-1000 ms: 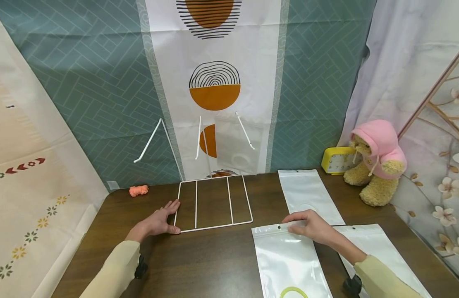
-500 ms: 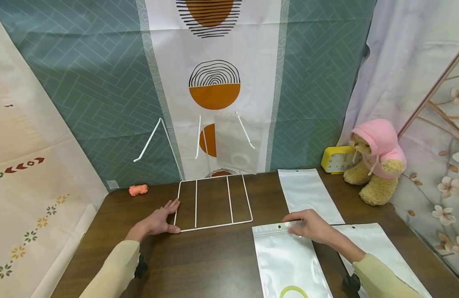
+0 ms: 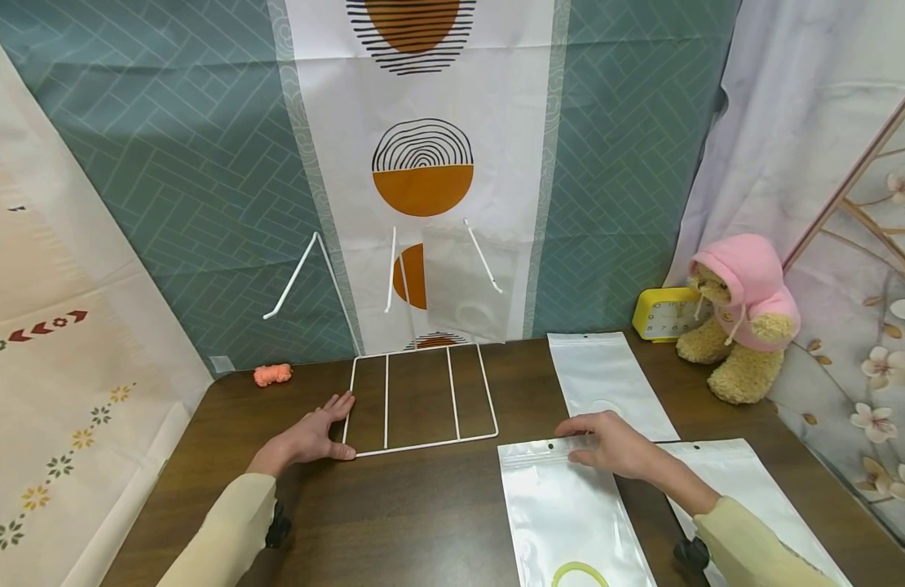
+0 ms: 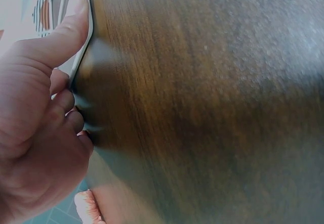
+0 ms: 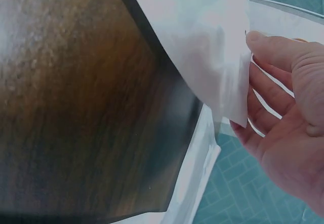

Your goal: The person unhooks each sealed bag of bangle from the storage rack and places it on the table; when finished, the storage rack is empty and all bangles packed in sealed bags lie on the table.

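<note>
A white wire display rack (image 3: 423, 444) stands at the back of the dark wooden table, its upright prongs pointing forward. My left hand (image 3: 309, 436) rests at its left front corner, thumb (image 4: 76, 11) on the wire and the fingers spread along the left bar. On the right, my right hand (image 3: 614, 444) pinches the top edge of a white zip bag (image 3: 562, 505), thumb (image 5: 260, 42) on the near face and fingers behind. A yellow-green ring (image 3: 579, 569) shows at the bag's lower end, partly cut off. A translucent bag (image 3: 470, 285) hangs on the rack's right prong (image 3: 483, 259).
Another white bag (image 3: 607, 375) lies at the back right, and a further one (image 3: 753, 497) lies under my right forearm. A yellow clock (image 3: 665, 316) and a teddy bear (image 3: 746, 326) in pink stand behind them. An orange yarn bundle (image 3: 272, 374) lies back left.
</note>
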The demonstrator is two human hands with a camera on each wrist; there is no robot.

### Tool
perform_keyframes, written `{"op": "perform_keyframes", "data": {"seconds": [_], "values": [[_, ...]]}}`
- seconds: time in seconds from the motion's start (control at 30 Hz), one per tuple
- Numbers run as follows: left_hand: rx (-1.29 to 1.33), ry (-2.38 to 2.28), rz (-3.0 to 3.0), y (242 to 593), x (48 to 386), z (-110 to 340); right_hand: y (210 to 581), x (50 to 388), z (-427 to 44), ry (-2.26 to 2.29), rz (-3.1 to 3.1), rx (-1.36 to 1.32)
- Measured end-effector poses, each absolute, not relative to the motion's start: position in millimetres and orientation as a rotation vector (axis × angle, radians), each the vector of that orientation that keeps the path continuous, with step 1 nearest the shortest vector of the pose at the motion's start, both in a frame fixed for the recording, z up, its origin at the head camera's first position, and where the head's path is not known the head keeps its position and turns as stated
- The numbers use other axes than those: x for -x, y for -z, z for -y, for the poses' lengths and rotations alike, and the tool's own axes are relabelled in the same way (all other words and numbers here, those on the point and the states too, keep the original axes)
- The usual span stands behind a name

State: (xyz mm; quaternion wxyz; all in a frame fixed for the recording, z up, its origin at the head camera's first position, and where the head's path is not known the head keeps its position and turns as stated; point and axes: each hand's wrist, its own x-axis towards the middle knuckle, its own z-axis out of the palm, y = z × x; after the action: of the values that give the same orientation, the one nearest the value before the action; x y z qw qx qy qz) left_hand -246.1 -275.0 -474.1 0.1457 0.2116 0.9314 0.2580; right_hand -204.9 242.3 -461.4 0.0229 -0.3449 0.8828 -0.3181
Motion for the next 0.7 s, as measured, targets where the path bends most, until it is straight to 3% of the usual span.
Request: {"op": "perform_keyframes", "data": {"seconds": [0.7], "values": [[-0.608,-0.747,-2.68,474.6,246.8,275.5,459.0,201.1,-241.3,0.908,-2.718,1.136]]}}
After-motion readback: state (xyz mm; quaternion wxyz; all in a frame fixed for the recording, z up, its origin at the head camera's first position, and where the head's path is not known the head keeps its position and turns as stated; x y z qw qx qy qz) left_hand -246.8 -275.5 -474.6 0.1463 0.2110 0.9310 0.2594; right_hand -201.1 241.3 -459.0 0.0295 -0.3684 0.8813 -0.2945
